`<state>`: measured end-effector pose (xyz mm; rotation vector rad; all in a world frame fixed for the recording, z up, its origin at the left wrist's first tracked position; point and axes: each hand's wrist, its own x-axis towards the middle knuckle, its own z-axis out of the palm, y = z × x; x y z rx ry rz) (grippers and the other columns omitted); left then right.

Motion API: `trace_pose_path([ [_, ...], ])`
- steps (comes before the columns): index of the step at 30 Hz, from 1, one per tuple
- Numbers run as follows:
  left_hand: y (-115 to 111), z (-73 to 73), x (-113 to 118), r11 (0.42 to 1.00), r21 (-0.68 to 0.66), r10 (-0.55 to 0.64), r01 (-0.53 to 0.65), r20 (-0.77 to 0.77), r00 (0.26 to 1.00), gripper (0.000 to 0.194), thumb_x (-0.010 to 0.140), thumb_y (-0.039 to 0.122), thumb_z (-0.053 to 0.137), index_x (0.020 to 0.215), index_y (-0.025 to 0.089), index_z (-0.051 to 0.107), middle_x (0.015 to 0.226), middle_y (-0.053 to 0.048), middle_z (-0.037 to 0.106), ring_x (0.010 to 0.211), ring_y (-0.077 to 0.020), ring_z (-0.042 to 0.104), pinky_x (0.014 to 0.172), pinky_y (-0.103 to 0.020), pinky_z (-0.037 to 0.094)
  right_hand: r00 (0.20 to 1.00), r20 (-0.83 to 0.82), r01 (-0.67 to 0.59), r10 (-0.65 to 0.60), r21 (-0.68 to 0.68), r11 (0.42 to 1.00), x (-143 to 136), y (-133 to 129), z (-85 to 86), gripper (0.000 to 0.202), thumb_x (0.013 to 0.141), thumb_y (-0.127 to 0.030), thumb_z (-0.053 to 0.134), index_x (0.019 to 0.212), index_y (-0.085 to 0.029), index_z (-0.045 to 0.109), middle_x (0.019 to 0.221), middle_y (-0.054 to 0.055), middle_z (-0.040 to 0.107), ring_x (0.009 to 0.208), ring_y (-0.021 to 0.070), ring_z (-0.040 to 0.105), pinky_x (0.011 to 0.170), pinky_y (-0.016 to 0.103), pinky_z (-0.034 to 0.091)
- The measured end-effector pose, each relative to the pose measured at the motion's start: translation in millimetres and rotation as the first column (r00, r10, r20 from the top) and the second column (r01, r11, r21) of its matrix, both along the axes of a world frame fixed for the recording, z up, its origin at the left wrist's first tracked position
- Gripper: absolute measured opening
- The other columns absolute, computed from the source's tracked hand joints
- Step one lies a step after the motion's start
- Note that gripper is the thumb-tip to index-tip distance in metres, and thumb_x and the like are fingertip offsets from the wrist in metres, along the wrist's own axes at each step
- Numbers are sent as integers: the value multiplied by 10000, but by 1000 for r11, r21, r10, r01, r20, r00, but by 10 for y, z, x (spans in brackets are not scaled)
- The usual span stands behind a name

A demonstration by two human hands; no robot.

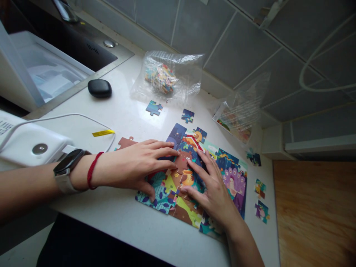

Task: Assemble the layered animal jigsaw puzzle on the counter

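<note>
A partly joined jigsaw puzzle [183, 207] lies on the white countertop, showing a bear with a honey pot and a purple peacock. My left hand [139, 161] rests flat over its left side, fingers spread, with a watch and a red cord at the wrist. On the middle and right of the picture lies my right hand [213, 183], its fingers apart and touching the pieces near the bear. Whether a loose piece is under either palm is hidden. A brown puzzle piece [126, 142] sticks out beyond my left hand.
Loose puzzle pieces [154, 107] lie behind the puzzle, and others [261, 211] to its right. A plastic bag of pieces [164, 78] and a second bag [239, 115] stand near the tiled wall. At left are a black case [99, 88], a white power bank [36, 142] with cable, and a sink [122, 55].
</note>
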<state>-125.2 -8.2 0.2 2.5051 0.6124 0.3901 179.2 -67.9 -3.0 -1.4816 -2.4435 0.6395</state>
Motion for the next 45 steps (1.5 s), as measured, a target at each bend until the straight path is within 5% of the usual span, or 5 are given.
trace_pose_path([
  [6,135,-71,52,997,-56,61,-50,211,976,228,1069,389,634,1185,222,737,1194,-98,762,1129,-246,706,1025,-371,556,994,-106,14,1,143,990,-22,21,-75,413,1060,-448,611,1432,-283,681,1640,122,520,1547,347,438,1259,631,383],
  [12,159,-149,150,982,93,113,-164,409,906,187,1075,236,578,974,187,728,934,-76,763,955,-213,689,884,-369,588,854,-503,242,-132,161,957,-119,32,-47,357,1127,-331,432,1126,-228,774,1146,101,772,1143,245,709,1042,422,567],
  [22,-82,77,225,871,480,82,-100,59,995,202,1070,236,551,959,199,716,946,-86,764,925,-219,708,817,-355,579,624,-715,457,-315,7,890,-27,139,-161,489,1101,-534,392,980,-210,738,835,72,757,792,235,729,761,340,573],
  [32,-379,134,-401,754,432,630,-495,-263,731,709,987,413,668,1608,176,421,1413,-198,667,1287,-361,666,1037,-496,567,638,-739,387,-217,64,920,-38,123,-40,401,1043,-461,416,865,-231,692,724,38,717,672,216,675,695,313,496],
  [45,-267,-11,-866,799,252,595,-545,-210,775,684,877,247,749,1521,233,519,1338,-123,746,1260,-307,712,1108,-505,554,668,-702,370,-246,27,928,7,147,-69,401,1034,-439,421,806,-229,676,690,31,716,657,206,673,678,309,483],
])
